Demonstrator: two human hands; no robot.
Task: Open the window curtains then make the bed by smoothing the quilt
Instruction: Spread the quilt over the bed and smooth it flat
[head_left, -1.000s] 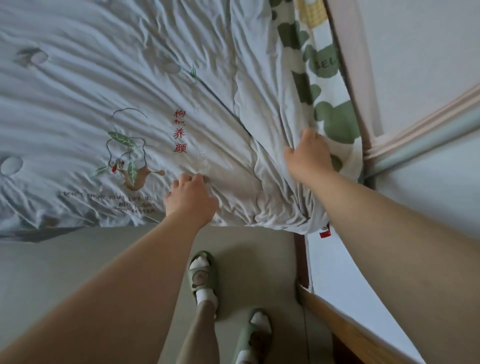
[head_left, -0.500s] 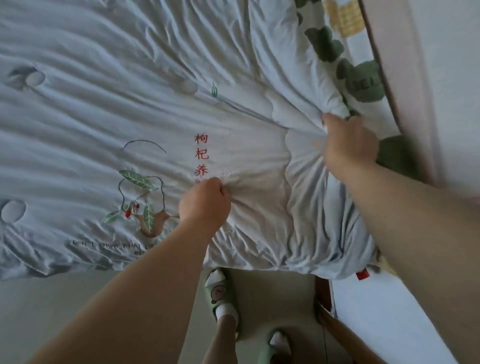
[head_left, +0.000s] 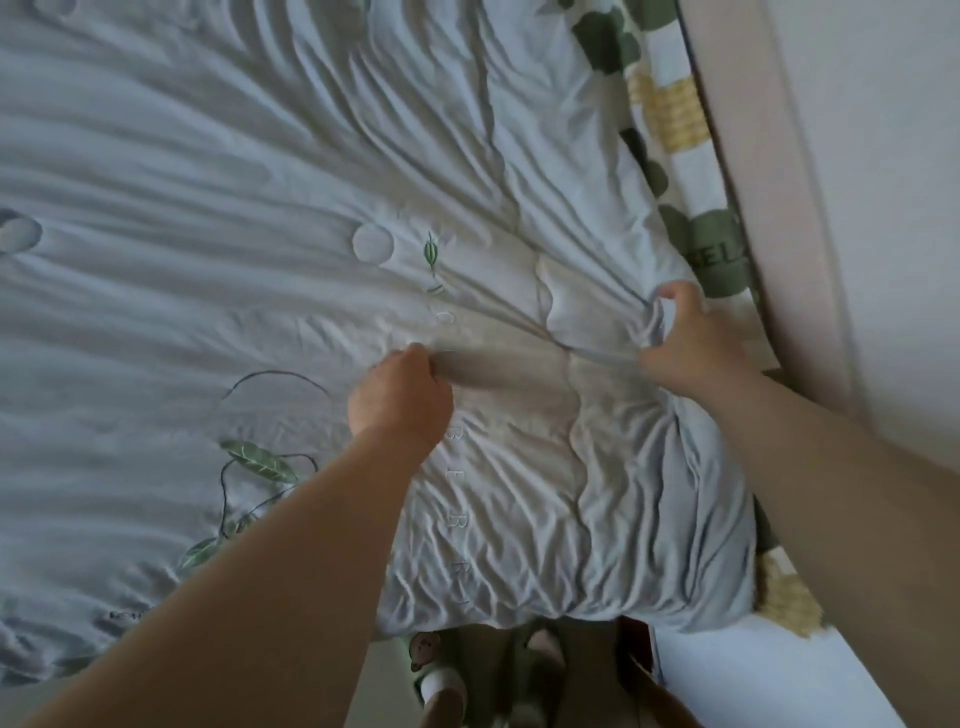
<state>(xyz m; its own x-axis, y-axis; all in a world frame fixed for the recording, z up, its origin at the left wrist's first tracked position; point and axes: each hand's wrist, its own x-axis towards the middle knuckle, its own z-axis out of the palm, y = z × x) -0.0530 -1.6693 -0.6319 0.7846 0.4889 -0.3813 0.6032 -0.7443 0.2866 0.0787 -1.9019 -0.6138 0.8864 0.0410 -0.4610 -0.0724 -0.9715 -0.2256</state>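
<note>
Nearest, under the wrists: a green slipper (head_left: 423, 652) over a white sock, standing on pale floor (head_left: 382, 691), just short of the quilt's near edge.

The quilt (head_left: 208, 208) is pale blue-grey and spread across the bed. It fills most of the view, and its near right corner hangs bunched over the bed's edge, below the right wrist.

Left hand (head_left: 400, 400): knuckles up, fingers curled into a fist around a fold of quilt. Its grip is closed on the cloth.

Right hand (head_left: 685, 338): thumb and fingers pinch a gathered tuft of quilt close to the quilt's right border. This grip is closed too.

The cloth between the two grips is pulled into a taut ridge. Below that ridge, toward the person, the cloth is heavily crumpled, and a row of raised letters (head_left: 457, 499) runs down from under the left fist.

Left of the left forearm there is a stitched leaf design (head_left: 260, 462), partly hidden by the arm.

Beyond the left fist are a stitched circle (head_left: 372, 244) and a small green bud (head_left: 430, 252) side by side. Long creases fan out from both grips toward the far side.

Beyond and right of the right grip, a sheet (head_left: 670, 104) with green and yellow patches shows past the quilt's border. Next to that is a pinkish bed frame (head_left: 769, 208), and then the wall (head_left: 883, 156).
</note>
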